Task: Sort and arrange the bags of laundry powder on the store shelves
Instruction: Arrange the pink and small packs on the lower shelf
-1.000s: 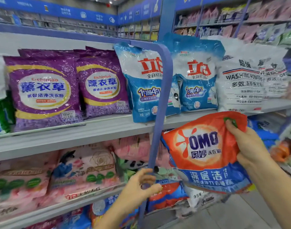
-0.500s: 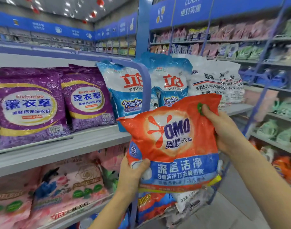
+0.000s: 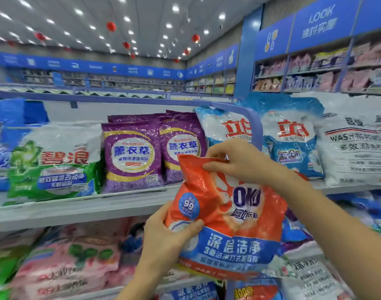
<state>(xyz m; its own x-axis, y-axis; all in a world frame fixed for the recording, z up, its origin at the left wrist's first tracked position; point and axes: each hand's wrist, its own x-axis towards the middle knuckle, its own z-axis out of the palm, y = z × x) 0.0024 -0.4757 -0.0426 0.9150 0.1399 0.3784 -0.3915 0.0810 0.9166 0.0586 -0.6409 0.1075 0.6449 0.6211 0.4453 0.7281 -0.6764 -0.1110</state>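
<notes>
An orange OMO laundry powder bag (image 3: 217,213), with a blue lower band of white lettering and a round blue "99" badge, is being held upright in front of the shelves, just below centre. The left hand (image 3: 165,237) is gripping its edge at 8 o'clock, thumb curled over the front. The right hand (image 3: 239,163) is pinching its crumpled top at 12 o'clock. Behind, purple lavender bags (image 3: 131,154) are standing on the grey shelf (image 3: 76,211) at 10 o'clock, and blue-and-white bags (image 3: 291,139) at 2 o'clock.

On the grey shelf (image 3: 76,211) stand a green bag (image 3: 53,169) at nine o'clock, purple bags (image 3: 131,154), blue bags (image 3: 293,148), a white bag (image 3: 356,152) at three.
</notes>
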